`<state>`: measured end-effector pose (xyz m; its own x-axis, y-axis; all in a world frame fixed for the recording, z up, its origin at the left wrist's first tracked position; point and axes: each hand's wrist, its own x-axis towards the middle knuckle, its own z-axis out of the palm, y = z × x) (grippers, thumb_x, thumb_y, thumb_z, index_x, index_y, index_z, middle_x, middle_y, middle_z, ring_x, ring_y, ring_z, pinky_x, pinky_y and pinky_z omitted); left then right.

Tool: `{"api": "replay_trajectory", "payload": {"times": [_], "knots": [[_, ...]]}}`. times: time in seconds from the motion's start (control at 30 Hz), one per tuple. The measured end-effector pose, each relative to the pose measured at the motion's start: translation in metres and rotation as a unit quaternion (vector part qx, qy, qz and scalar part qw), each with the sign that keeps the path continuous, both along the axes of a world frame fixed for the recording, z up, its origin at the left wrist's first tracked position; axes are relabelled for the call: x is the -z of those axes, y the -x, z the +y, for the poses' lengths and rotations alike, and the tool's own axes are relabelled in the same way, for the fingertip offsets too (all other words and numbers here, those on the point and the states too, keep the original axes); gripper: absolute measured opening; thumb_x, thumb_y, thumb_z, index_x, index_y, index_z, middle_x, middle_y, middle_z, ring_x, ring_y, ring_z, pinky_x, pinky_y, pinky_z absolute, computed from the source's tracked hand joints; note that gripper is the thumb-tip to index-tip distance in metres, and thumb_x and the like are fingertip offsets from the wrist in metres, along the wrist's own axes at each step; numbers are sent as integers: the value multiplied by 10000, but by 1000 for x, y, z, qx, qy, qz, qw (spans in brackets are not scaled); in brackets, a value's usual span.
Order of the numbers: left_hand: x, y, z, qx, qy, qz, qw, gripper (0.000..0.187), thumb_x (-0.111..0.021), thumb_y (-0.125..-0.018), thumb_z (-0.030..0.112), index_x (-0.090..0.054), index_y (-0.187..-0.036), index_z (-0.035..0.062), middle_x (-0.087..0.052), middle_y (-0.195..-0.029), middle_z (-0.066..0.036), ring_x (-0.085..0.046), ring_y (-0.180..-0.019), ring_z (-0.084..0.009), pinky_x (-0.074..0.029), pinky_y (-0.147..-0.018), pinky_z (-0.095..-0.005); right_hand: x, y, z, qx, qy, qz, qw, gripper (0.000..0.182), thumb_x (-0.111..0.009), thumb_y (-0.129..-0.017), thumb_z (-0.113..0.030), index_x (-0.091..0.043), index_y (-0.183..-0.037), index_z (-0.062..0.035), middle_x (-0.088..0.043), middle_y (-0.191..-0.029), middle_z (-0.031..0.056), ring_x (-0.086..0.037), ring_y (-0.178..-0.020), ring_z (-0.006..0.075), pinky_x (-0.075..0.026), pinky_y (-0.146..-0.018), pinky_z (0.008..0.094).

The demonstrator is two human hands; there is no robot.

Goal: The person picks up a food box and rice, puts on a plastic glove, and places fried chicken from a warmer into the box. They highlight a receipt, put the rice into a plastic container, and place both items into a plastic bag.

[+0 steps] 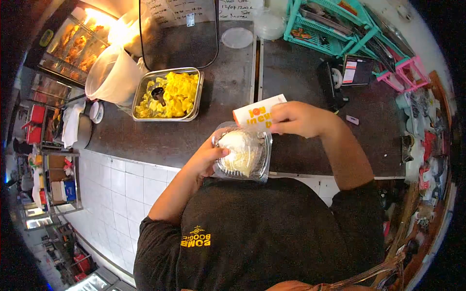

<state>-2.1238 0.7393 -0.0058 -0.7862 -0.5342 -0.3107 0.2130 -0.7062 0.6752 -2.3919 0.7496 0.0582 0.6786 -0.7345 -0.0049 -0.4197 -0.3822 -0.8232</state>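
Note:
My left hand [208, 157] is wrapped round a clear plastic takeaway container [266, 165], held close to my body over the table's front edge. Inside the container is a mound of white rice [235, 150]. My right hand [298, 119] has its fingers bent together at the container's upper right corner, above a white printed box [252, 110] with orange and yellow lettering. Whether the fingertips pinch the container's rim or something small, I cannot make out. The box lies on the dark table just beyond the container, partly covered by my right hand.
A metal tray [194, 114] of yellow food with a black scoop [158, 94] stands left. Beside it are a white bucket [111, 75] and a lit food warmer [73, 43]. Teal racks [318, 39], a pink basket [412, 72] and a black device [332, 82] stand on the right.

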Motion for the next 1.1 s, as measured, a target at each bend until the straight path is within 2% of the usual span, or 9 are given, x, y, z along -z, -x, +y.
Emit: {"api": "replay_trajectory", "payload": {"times": [0.2, 0.4, 0.5, 0.6, 0.73, 0.83, 0.93, 1.03, 1.1], "knots": [[-1, -6, 2, -2, 7, 18, 1000, 702, -688, -635, 157, -352, -1235, 18, -515, -1114, -120, -529, -1013, -214, -438, -873, -343, 0, -28, -14, 20, -70, 191, 979, 339, -591, -776, -308, -534, -651, 1, -467, -589, 122, -468, -547, 226, -381, -543, 357], [9, -13, 8, -19, -14, 21, 1000, 679, -682, -646, 152, -355, -1223, 11, -518, -1109, -117, -532, -1009, -208, -442, -868, -341, 6, -36, -14, 121, 14, 349, 929, 399, -670, -678, -415, -576, -712, -29, -496, -621, 104, -509, -582, 194, -414, -566, 304], [7, -16, 8, -31, -2, 39, 999, 672, -682, -651, 151, -353, -1220, 9, -516, -1114, -115, -531, -1014, -205, -438, -873, -341, 1, -24, -11, 251, 107, 118, 955, 298, -658, -727, -298, -573, -798, -21, -519, -714, 75, -529, -663, 167, -418, -595, 287], [5, -18, 6, -42, 37, 39, 998, 667, -680, -653, 140, -350, -1218, 10, -514, -1117, -111, -523, -1024, -203, -426, -886, -341, -9, -34, 17, 408, 169, -32, 897, 172, -615, -767, -148, -556, -853, -10, -510, -771, 51, -516, -707, 140, -422, -620, 276], [10, -17, 6, -67, 63, 4, 996, 670, -677, -644, 118, -347, -1217, 10, -509, -1118, -104, -502, -1041, -198, -402, -909, -340, 5, -57, 45, 361, 154, -49, 919, 193, -544, -811, -79, -568, -988, -6, -592, -894, 81, -562, -805, 144, -434, -746, 254], [18, -16, 6, -74, 60, 8, 995, 677, -674, -633, 103, -346, -1218, 11, -501, -1120, -98, -492, -1044, -194, -393, -914, -336, 27, -62, 43, 378, -13, -116, 919, 268, -532, -836, -173, -540, -1024, 18, -614, -923, 123, -595, -850, 212, -442, -784, 282], [12, -14, 7, -80, 55, 12, 995, 673, -669, -635, 99, -345, -1219, 13, -497, -1120, -95, -492, -1041, -194, -399, -906, -336, 48, -58, 36, 367, -129, -249, 887, 278, -465, -883, -171, -522, -1087, 10, -607, -954, 121, -581, -866, 177, -447, -781, 286], [11, -15, 9, -82, 52, 1, 995, 677, -666, -638, 97, -341, -1225, 14, -491, -1126, -96, -493, -1039, -198, -403, -901, -337, 47, -52, 32, 368, -313, -394, 782, 306, -449, -888, -215, -517, -1087, 7, -606, -953, 140, -584, -865, 185, -451, -769, 307], [18, -16, 9, -90, 63, -14, 994, 679, -665, -636, 96, -342, -1227, 14, -487, -1132, -98, -489, -1045, -202, -395, -909, -340, 58, -53, 31, 378, -338, -397, 765, 291, -479, -874, -236, -528, -1060, -19, -614, -927, 112, -592, -811, 170, -449, -722, 296]]}}
